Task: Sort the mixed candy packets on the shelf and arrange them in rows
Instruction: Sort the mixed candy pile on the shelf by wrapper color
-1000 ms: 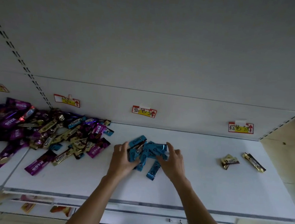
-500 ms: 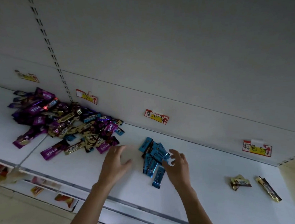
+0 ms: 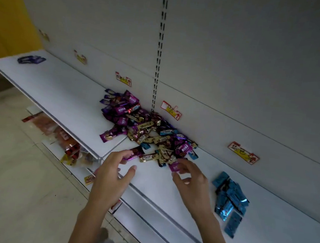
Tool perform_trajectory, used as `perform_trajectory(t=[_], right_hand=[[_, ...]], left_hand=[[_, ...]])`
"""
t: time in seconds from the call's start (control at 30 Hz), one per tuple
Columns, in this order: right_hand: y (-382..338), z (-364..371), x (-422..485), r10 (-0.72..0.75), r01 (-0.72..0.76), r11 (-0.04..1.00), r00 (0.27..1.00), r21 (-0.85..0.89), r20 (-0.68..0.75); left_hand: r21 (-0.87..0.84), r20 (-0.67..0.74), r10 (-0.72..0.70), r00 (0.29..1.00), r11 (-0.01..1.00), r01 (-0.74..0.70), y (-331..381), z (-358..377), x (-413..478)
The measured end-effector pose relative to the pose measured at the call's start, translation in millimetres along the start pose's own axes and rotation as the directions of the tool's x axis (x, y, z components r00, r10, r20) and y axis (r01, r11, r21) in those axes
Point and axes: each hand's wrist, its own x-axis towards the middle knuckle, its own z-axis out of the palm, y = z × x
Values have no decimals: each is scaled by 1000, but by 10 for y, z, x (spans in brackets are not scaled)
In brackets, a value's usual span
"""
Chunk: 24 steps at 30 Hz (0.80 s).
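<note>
Candy packets (image 3: pixel 148 132) lay heaped just beyond the fingertips. The left hand (image 3: pixel 110 177) had its fingers spread apart. The right hand (image 3: pixel 192 181) curled its fingers against a magenta packet (image 3: pixel 173 166); whether it gripped the packet, I could not tell.

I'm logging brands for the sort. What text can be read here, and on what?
"KISS": purple packets, in the pile.
Script word beginning "Ch": gold packets; the rest is blurred.
Handwriting on wall tags: too blurred to read.
Print on blue packets: too small to read.
</note>
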Motion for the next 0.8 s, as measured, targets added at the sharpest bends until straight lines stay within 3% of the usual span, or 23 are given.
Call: perform_trajectory(t=[0.43, 0.8], right_hand=[[-720, 1398, 328, 72, -95, 992, 966, -85, -248], [-408, 1502, 548, 235, -283, 956, 895, -78, -378]], left_hand=[[-36, 258, 173, 951, 985, -170, -947, -969, 1067], [-68, 482, 191, 855, 981, -180, -1326, -326, 1508]])
